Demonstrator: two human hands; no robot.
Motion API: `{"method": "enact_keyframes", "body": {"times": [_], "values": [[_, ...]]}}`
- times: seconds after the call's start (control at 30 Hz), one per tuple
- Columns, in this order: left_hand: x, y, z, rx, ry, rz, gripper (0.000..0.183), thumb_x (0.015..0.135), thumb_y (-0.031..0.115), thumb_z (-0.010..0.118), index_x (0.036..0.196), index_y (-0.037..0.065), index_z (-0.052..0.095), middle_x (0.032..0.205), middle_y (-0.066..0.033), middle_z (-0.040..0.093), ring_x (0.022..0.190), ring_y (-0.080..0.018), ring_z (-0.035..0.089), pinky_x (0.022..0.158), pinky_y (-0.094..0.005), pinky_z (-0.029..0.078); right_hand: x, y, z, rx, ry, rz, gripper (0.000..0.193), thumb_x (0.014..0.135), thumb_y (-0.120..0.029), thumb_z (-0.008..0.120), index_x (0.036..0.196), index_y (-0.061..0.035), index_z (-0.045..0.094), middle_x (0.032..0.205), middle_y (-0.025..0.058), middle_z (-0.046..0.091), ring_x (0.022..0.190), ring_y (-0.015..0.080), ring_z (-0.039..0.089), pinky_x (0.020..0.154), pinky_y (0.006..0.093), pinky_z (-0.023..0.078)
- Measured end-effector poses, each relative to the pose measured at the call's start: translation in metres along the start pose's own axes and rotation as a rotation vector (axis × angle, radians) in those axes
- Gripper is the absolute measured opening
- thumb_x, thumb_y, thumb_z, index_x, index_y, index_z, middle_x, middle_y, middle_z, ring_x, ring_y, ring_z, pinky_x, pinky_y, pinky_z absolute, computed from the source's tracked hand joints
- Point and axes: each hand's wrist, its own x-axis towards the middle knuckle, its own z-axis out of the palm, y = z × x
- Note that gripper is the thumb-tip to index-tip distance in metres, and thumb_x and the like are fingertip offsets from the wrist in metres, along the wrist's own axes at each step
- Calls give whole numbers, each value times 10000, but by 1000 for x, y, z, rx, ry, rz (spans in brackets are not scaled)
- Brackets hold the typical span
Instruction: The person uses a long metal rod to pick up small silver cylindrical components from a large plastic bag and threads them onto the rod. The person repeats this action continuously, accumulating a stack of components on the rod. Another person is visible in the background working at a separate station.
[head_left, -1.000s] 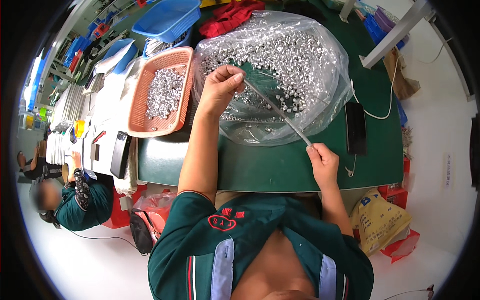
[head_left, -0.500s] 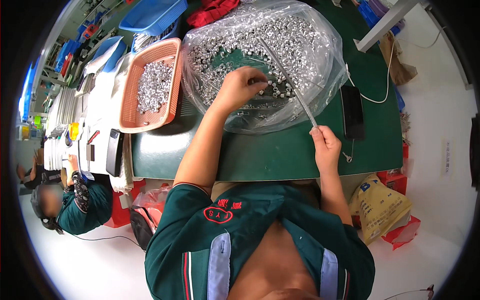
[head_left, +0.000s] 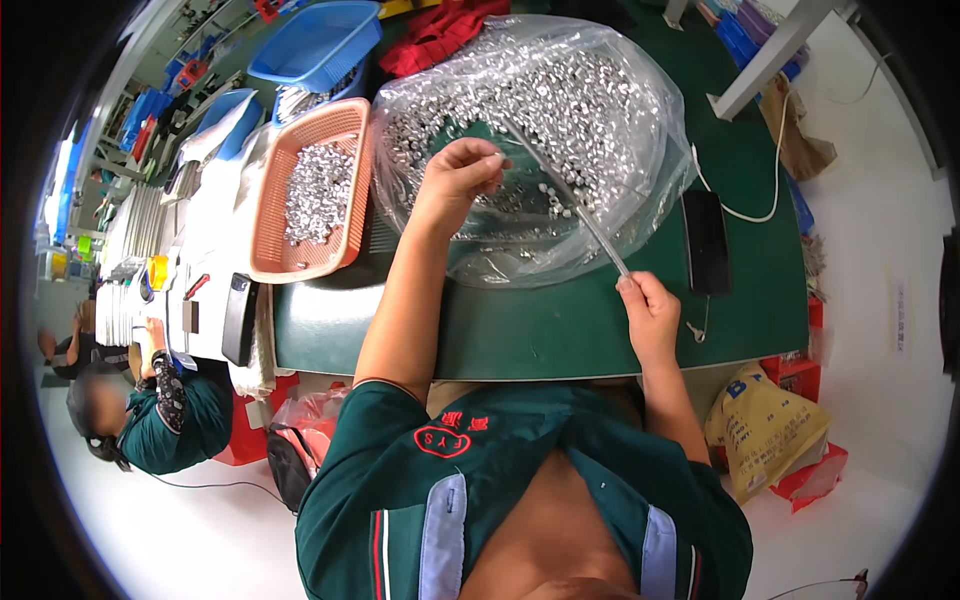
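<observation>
My right hand (head_left: 650, 312) is closed round the lower end of a thin, straight metal rod (head_left: 590, 224). The rod slants up and left, its far end over a clear plastic bag (head_left: 655, 150) spread on the table. Inside the bag lies a heap of small silvery metal pieces (head_left: 590, 105), some of them ring-like. Above the bag's left part, my left hand (head_left: 455, 180) is pinched, thumb against curled fingers, with a small pale, shiny piece at the fingertips. The exact shape of that piece is too small to make out. The left hand is apart from the rod.
An orange plastic basket (head_left: 262, 235) of similar metal pieces stands left of the bag, with blue baskets (head_left: 330, 45) behind it. A dark phone (head_left: 705, 240) and white cable (head_left: 755, 217) lie at right, another phone (head_left: 239, 320) at left. A co-worker (head_left: 175, 415) sits at far left.
My left hand has moved left over the bag, and its fingers have drawn into a pinch. My right hand still grips the rod. The whole scene sits slightly lower in view.
</observation>
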Motion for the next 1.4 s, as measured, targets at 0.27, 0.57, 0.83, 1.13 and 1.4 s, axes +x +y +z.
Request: {"method": "enact_keyframes", "body": {"times": [0.27,0.57,0.83,1.13,1.4], "values": [[4,2,-19,-645,-63,9,61,855,43,657,912,46,638,954,-150,676,759,-155,611,778,-324,525,1,-3,6,-86,-18,-110,144,882,-137,651,826,-9,617,586,48,520,505,111,456,488,263,373],[-3,10,-3,-205,20,234,146,799,-56,666,910,30,627,863,-124,686,869,-222,666,866,-353,513,-1,-3,7,-84,2,-129,142,884,-129,645,812,-12,607,581,52,503,494,120,434,483,269,369],[-15,11,46,120,-261,-62,416,788,-44,662,1190,13,572,1014,-97,687,972,-165,640,838,-288,488,1,-3,5,-54,19,-80,145,885,-124,644,824,0,599,590,49,507,509,104,432,491,258,368],[5,-24,41,1227,10,519,209,752,87,691,957,48,701,934,-109,651,925,-312,582,829,-379,478,1,-2,3,46,51,-31,157,899,-134,639,843,9,607,598,25,491,552,74,428,510,242,368],[6,-30,48,1389,-86,527,170,741,73,688,909,64,710,887,-101,647,900,-297,588,821,-369,483,1,-1,0,37,18,16,151,906,-123,627,860,21,620,666,-20,540,626,29,445,553,201,369]]}}
